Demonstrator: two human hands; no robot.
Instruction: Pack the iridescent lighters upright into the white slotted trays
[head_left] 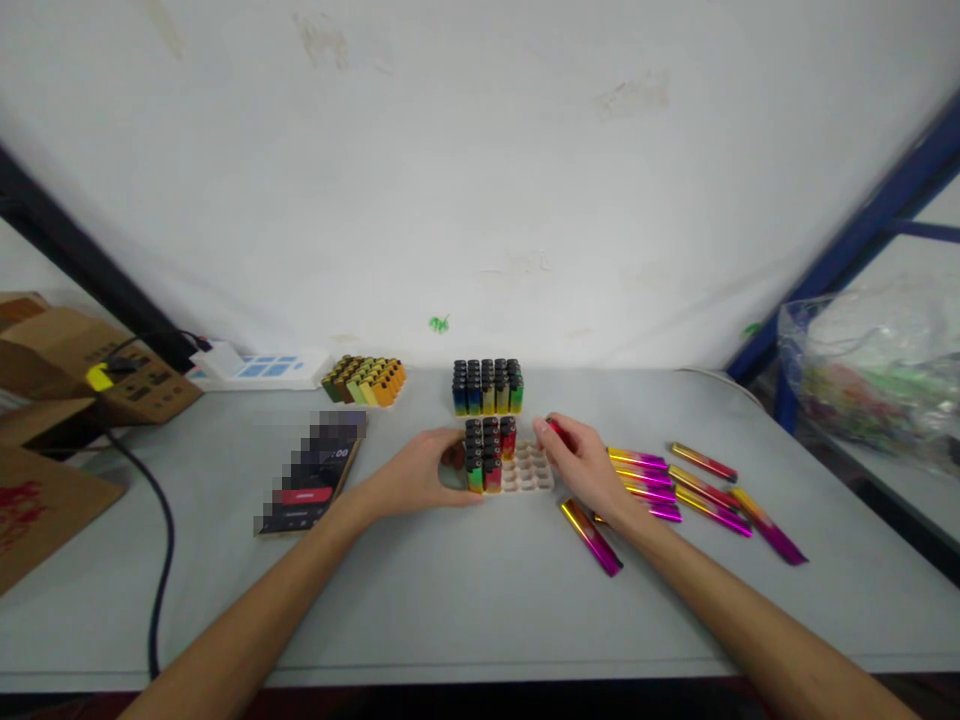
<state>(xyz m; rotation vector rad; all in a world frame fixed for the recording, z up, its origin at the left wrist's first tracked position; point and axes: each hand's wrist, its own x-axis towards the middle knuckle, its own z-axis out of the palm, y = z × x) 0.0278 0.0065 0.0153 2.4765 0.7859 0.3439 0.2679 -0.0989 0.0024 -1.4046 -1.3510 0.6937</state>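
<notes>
A white tray (pixel 529 480) with rows of small pockets lies in front of me. Upright lighters (pixel 492 470) fill its left part, with green and red bodies and black tops. My left hand (pixel 420 474) grips the tray's left end, thumb at the near corner and fingers along the side. Over the tray's right edge, my right hand (pixel 585 462) is closed on a red lighter (pixel 554 426), mostly hidden by the fingers. Several shiny gold-and-magenta lighters (pixel 592 538) lie loose beside and below my right hand.
Behind stands a block of blue, yellow and green lighters (pixel 487 388). Further left are a tray of yellow and orange lighters (pixel 365 380), a phone (pixel 311 475), a power strip (pixel 274 370), a black cable (pixel 166 540) and cardboard boxes (pixel 142 375). A plastic bag (pixel 874 370) is at right.
</notes>
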